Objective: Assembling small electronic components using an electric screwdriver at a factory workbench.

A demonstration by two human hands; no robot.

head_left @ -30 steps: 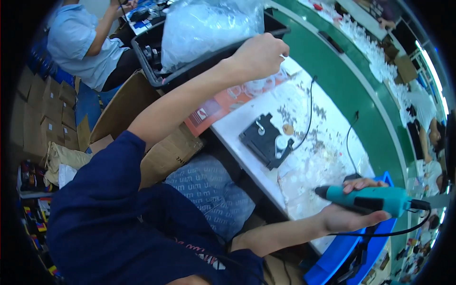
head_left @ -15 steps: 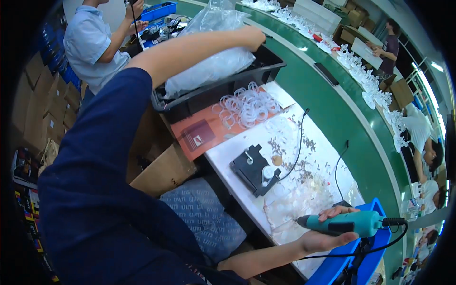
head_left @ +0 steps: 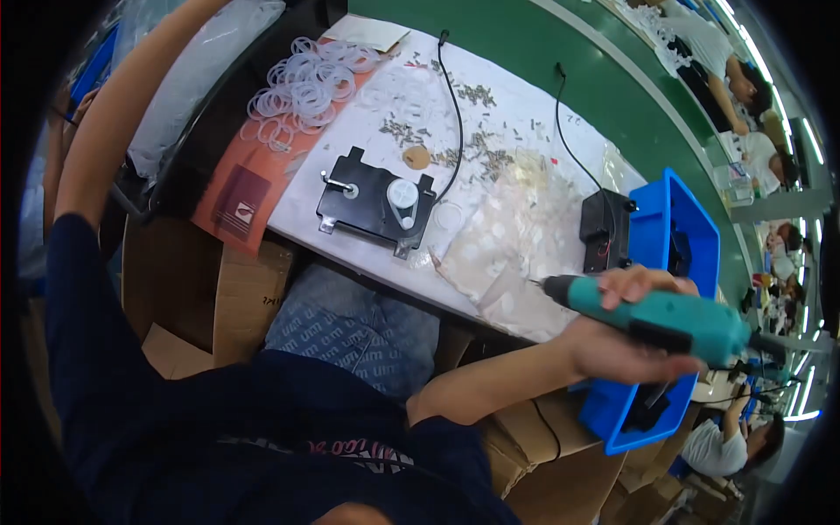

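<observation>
While the view is swinging toward the desk [head_left: 293, 210], the left hand is passing out of sight, so its grip is impossible to tell. Half a second ago it was showing above the black crate [head_left: 229, 109]; now only the left forearm [head_left: 114, 122] is appearing, running upward past the clear plastic bag [head_left: 214, 66]. This is leaving the right hand [head_left: 617, 346] as the only one visibly working. Its grip is closing around a teal electric screwdriver [head_left: 691, 319], palm beneath, fingers curling over the top. The screwdriver is hovering over the desk's near edge, tip pointing left above the plastic sheet [head_left: 503, 241], beside the blue bin [head_left: 709, 262]. The right forearm is rising from below, slanting rightward. The black device [head_left: 363, 206] is lying untouched.
</observation>
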